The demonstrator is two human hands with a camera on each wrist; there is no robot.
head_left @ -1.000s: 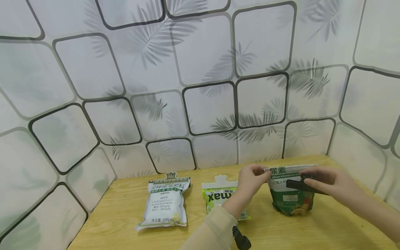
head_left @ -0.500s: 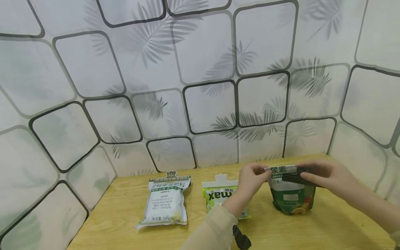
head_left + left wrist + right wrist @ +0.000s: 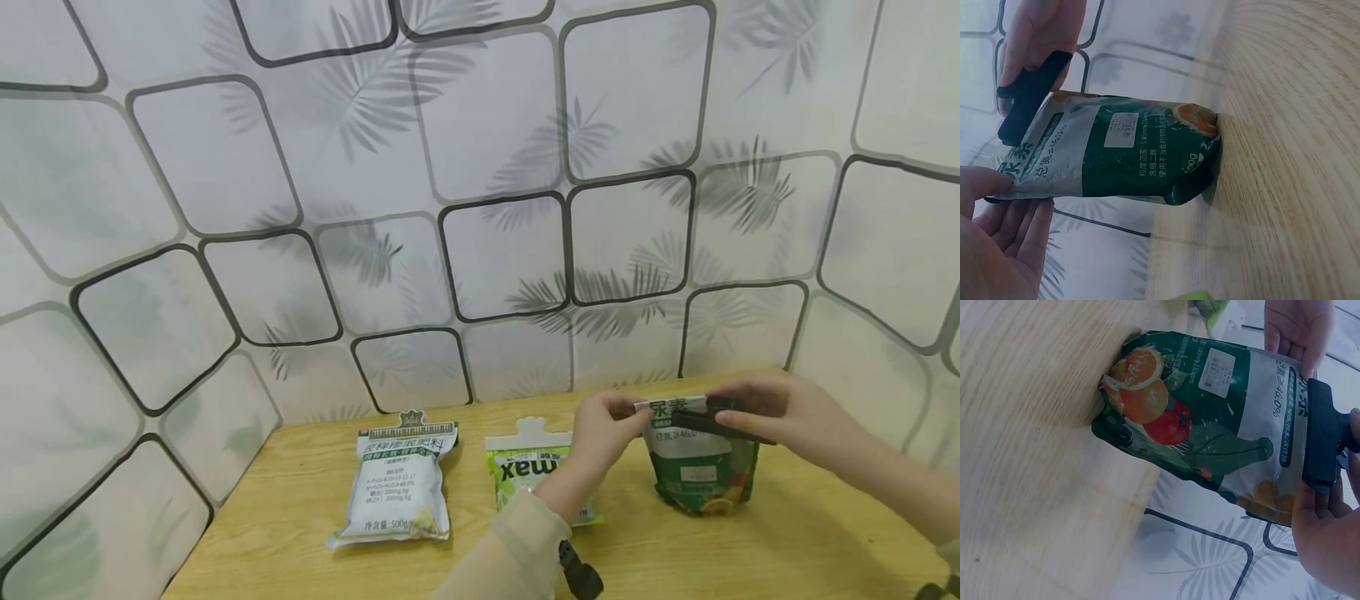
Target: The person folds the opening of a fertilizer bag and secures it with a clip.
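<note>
A green and white bag of fertilizer stands upright on the table at the right, its front printed with fruit and vegetables. My left hand pinches its top left corner between thumb and fingers. Held in my right hand, a black bag clip lies along the bag's top edge, slightly slanted in the head view. In the left wrist view the clip covers the top corner farther from my left hand. The right fingers reach behind the bag, partly hidden, with the thumb on the clip's front.
To the left, a white bag bears a silver-grey clip along its top. Between the bags lies a bright green packet with a white clip, partly behind my left forearm. Patterned cloth walls border the wooden table.
My right hand has moved the black clip left and up, from in front of the bag to its top edge. The left hand keeps its pinch on the corner.
</note>
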